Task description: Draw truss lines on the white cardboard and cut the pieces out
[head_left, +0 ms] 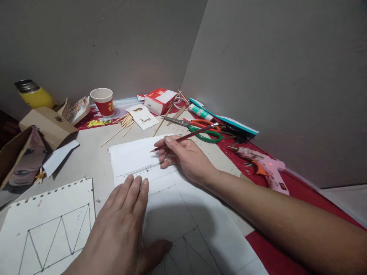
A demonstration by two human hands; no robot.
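My right hand [189,156] grips a dark red pencil [189,136], its sharpened tip just above a white sheet of paper [160,191]. On that sheet, a clear ruler [147,170] with black markings lies across several thin pencil lines; it is hard to make out against the paper. My left hand [123,217] rests flat on the sheet, fingertips at the ruler's lower edge and thumb stretched to the right. A drawn row of triangles shows faintly below the thumb. Left of my hand lies another sheet with a bolder triangle drawing [57,229].
Behind the paper lie scissors [200,128] with orange and green handles, thin wooden sticks [126,124], a red tissue pack [160,100] and a paper cup [102,102]. A pink glue gun [266,166] is at right. Cardboard pieces [48,126] and a yellow bottle [36,95] stand left.
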